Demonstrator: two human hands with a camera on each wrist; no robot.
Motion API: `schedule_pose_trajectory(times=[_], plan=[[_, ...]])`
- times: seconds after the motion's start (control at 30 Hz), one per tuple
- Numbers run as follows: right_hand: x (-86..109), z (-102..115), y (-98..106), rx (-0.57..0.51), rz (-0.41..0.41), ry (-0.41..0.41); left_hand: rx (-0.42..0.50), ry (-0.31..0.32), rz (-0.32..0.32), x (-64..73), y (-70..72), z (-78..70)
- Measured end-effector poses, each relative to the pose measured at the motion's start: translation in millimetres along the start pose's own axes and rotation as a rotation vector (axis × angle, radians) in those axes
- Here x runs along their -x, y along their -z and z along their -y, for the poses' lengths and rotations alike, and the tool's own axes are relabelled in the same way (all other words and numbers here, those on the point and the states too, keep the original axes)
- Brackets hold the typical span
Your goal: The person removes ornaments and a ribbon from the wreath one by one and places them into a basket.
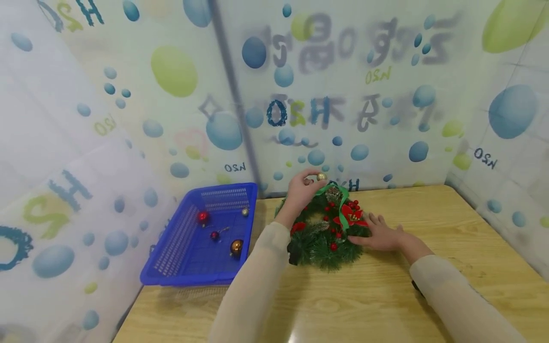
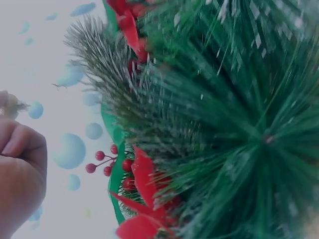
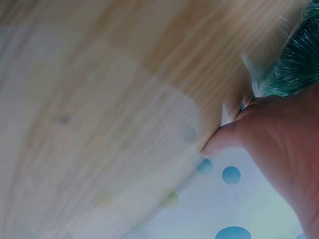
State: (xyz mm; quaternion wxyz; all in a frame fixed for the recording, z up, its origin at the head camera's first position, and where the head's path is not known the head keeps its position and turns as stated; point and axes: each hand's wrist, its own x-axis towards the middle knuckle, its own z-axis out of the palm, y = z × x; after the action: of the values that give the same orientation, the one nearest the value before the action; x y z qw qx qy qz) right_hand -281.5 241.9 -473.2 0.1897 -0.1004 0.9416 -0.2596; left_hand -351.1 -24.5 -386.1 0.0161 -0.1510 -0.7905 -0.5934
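A green wreath [image 1: 328, 255] with red berries, frosted sprigs and a green ribbon [image 1: 344, 209] lies on the table. Above its far edge, my left hand [image 1: 300, 191] pinches a small gold bauble [image 1: 321, 176] between fingers and thumb. The left wrist view has the wreath's needles [image 2: 224, 124] filling the right side, with the left hand [image 2: 22, 169] at the left edge. Beside a red poinsettia [image 1: 352, 215], my right hand [image 1: 381, 234] rests at the wreath's right side, fingers spread. The right wrist view catches that hand [image 3: 279, 134] beside the green needles.
A blue plastic basket [image 1: 169, 259] stands on the left of the wooden table [image 1: 343, 305]. Inside are a red bauble [image 1: 203, 217], a smaller dark red one [image 1: 215, 236], a bronze one [image 1: 237, 247] and a small pale one [image 1: 245, 212]. Patterned curtain walls [image 1: 266, 143] border the table.
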Motion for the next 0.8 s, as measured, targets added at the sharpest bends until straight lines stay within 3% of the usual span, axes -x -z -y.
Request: schedule_pose_trajectory(times=[0.2, 0.4, 0.57, 0.8], plan=[[-4.6, -5, -4, 0.034, -0.005, -0.004, 0.008, -0.006, -0.081, 29.7, 6.5, -4.0], [-3.8, -3, -3, 0.036, -0.019, -0.004, 0.004, -0.07, -0.148, 67.1, 18.6, -22.8], [-6.5, -5, -2, 0.028, -0.005, 0.004, 0.035, -0.062, -0.207, 99.1, 32.1, -36.3], [-17.1, -15, -6, -0.019, -0.015, 0.006, -0.027, -0.081, -0.261, 124.3, 59.4, -48.6]])
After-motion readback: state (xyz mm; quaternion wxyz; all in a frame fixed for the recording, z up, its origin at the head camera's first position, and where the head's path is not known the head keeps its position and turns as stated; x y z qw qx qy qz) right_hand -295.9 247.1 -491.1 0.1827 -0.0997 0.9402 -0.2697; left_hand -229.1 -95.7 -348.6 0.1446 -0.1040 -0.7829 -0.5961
